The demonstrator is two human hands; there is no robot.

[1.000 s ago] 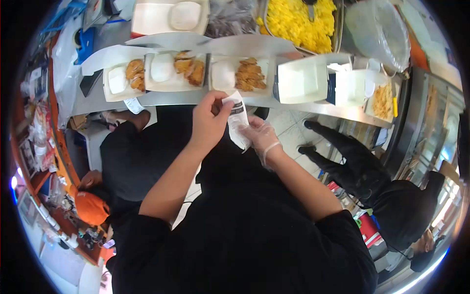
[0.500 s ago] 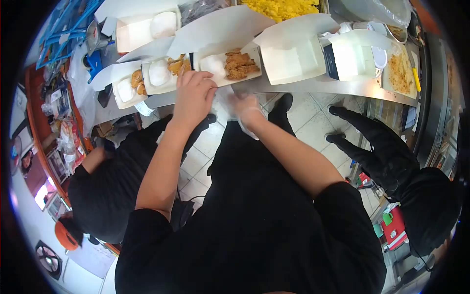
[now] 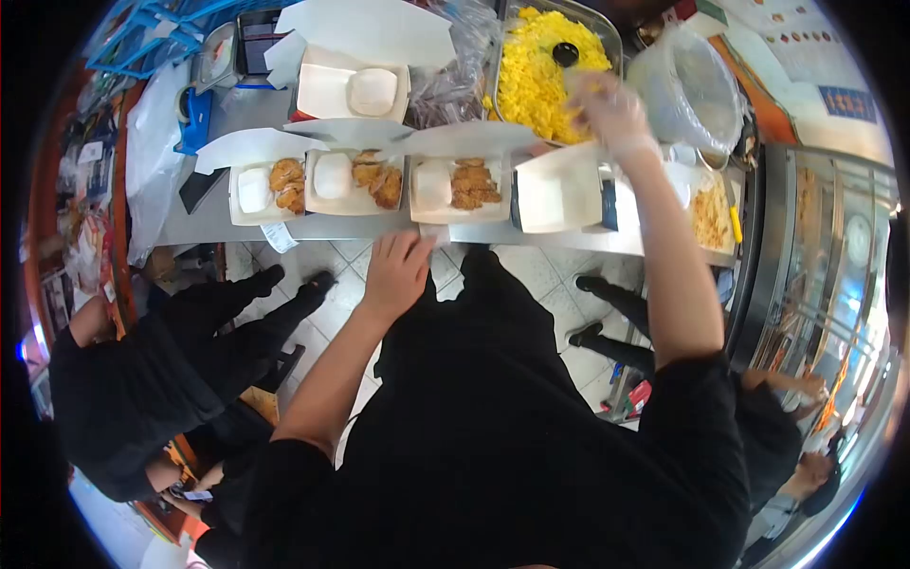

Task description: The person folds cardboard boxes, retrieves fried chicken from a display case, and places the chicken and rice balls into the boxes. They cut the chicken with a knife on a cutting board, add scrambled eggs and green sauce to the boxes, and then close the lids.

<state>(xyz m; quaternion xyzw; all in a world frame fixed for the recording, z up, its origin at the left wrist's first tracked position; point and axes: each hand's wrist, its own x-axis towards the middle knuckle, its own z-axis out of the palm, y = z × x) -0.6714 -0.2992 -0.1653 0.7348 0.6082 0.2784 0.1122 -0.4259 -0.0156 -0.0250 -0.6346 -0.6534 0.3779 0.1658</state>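
My right hand (image 3: 611, 109), in a clear plastic glove, is over the right side of a metal tray (image 3: 496, 71) of yellow shredded food (image 3: 540, 47); motion blurs its fingers, and what they hold, if anything, cannot be made out. My left hand (image 3: 396, 275) is bare, near the counter's front edge, its fingers slightly apart and nothing seen in them. Just beyond it stands an open box (image 3: 417, 211) with a white mound and browned fried pieces (image 3: 474, 184). Two similar filled boxes (image 3: 355, 204) (image 3: 267, 217) stand to its left, and an open box with nothing in it (image 3: 559, 190) to its right.
Another open box (image 3: 322, 87) with a white mound stands behind the row. A clear-lined tub (image 3: 687, 90) and a board with crumbs (image 3: 711, 213) are at the right. A blue tape dispenser (image 3: 194, 121) is at the left. Co-workers (image 3: 161, 370) (image 3: 777, 417) are on both sides.
My right hand has moved from the counter's front edge up and right to the yellow food. My left hand has drawn back from the boxes. The view has shifted, showing more of the tray.
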